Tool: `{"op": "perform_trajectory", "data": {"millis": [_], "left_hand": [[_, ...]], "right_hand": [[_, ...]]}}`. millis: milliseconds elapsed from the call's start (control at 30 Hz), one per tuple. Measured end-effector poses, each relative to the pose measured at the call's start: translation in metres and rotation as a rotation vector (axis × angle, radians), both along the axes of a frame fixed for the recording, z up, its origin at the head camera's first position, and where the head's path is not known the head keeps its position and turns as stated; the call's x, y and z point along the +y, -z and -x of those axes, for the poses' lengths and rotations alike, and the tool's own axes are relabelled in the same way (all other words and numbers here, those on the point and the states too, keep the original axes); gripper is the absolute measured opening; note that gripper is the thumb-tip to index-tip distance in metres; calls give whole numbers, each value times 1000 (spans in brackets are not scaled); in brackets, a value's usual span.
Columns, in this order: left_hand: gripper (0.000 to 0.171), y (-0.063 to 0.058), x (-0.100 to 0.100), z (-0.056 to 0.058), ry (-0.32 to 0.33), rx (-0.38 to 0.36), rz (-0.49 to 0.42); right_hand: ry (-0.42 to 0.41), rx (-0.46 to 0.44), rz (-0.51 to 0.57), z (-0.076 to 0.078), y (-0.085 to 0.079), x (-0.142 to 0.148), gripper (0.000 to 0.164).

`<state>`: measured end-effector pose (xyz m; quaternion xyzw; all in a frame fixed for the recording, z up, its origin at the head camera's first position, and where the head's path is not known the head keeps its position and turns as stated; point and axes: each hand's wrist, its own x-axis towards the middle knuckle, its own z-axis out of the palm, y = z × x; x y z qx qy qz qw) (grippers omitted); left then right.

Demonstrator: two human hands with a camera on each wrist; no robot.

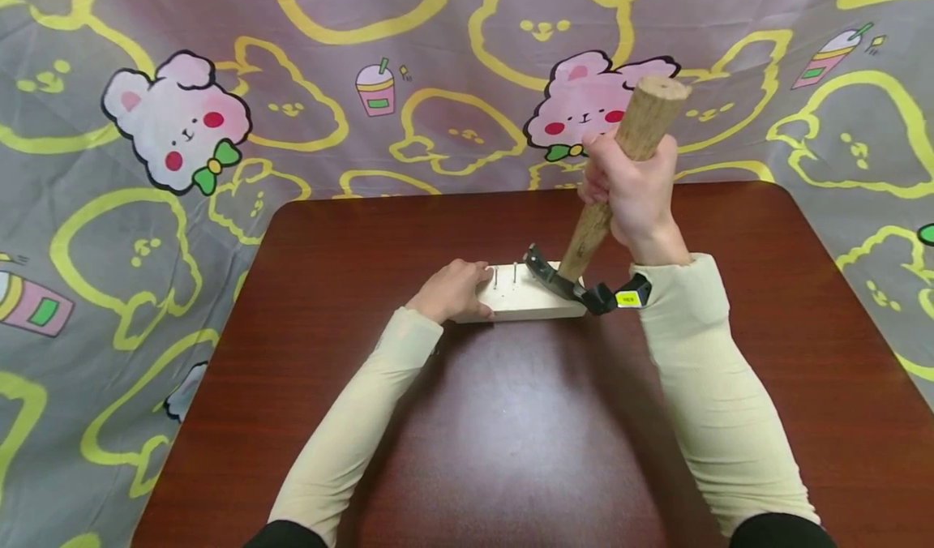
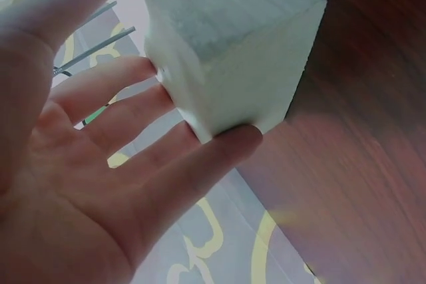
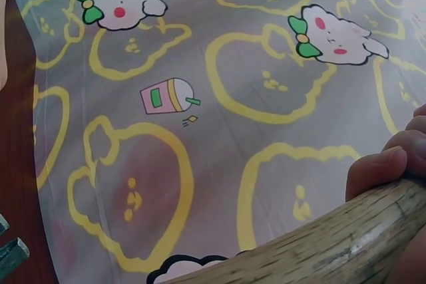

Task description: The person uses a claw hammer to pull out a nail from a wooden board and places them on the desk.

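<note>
A pale wooden block lies on the table, with two thin nails standing up from its top. My left hand grips the block's left end, thumb on the near side and fingers around the far side. In the left wrist view several fingertips touch the block's end. My right hand holds a claw hammer by its thick wooden handle. The dark head is down over the block's right part, claw toward the left. Whether a nail sits in the claw is hidden.
The block stands near the middle of a dark red-brown wooden table with rounded far corners. Behind and around it hangs a grey curtain with yellow outlines and cartoon figures. A yellow sticker marks the hammer head's right end.
</note>
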<state>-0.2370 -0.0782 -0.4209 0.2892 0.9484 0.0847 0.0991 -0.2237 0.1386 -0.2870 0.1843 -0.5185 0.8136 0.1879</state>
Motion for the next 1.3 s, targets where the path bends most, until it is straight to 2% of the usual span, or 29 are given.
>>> {"op": "perform_trajectory", "data": {"millis": [167, 533, 667, 867, 1133, 1300], "left_hand": [[52, -2, 0, 1, 4, 14, 20], [42, -7, 5, 2, 12, 15, 67], [42, -7, 5, 2, 3, 14, 71], [41, -7, 3, 3, 7, 22, 82], [41, -4, 5, 3, 19, 21, 80], [41, -2, 6, 3, 12, 15, 78]], "right_hand": [[29, 35, -14, 0, 2, -4, 29], [44, 36, -20, -7, 1, -5, 28], [32, 39, 22, -13, 0, 3, 27], [72, 101, 66, -21, 6, 24, 27], [46, 73, 143, -24, 9, 29, 25], [34, 75, 138, -25, 10, 30, 25]]}}
